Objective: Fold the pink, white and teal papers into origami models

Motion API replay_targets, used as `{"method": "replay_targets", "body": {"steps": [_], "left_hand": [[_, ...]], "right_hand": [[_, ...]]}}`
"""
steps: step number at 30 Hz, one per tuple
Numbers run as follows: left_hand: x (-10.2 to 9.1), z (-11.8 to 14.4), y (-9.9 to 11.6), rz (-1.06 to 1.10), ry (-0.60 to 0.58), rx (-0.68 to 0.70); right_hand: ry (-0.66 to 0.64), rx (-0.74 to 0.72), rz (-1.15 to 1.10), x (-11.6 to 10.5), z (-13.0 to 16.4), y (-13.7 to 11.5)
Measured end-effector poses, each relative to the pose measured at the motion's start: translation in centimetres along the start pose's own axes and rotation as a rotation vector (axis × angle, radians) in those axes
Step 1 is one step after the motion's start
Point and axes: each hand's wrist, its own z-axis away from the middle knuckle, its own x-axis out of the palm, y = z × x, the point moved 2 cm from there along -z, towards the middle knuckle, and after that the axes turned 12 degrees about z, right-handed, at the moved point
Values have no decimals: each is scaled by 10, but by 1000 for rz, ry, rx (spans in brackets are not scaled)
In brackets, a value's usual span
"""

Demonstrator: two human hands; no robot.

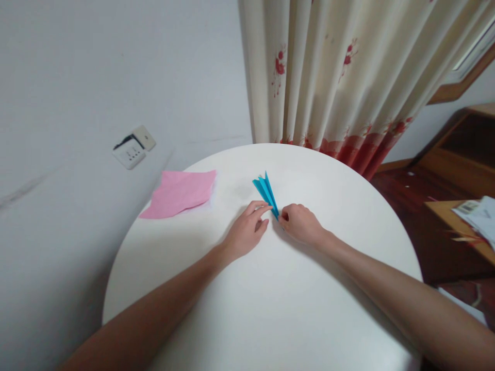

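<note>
Blue folded paper (266,191) lies on the table (270,309), its tip seemingly pinched by both hands, left (247,232), right (299,224).

Left hand (247,233) and right hand (299,224) pinch folded blue paper (266,190) on round white table (270,309); pink paper sheet (180,193) lies left.
</note>
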Motion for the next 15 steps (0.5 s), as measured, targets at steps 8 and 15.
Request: {"method": "replay_targets", "body": {"steps": [8,15], "left_hand": [[0,-1,4,11,-15,0],[-1,-1,7,17,-19,-15]], "right_hand": [[-28,49,46,-1,-2,6],[10,9,-21,2,1,2]]}}
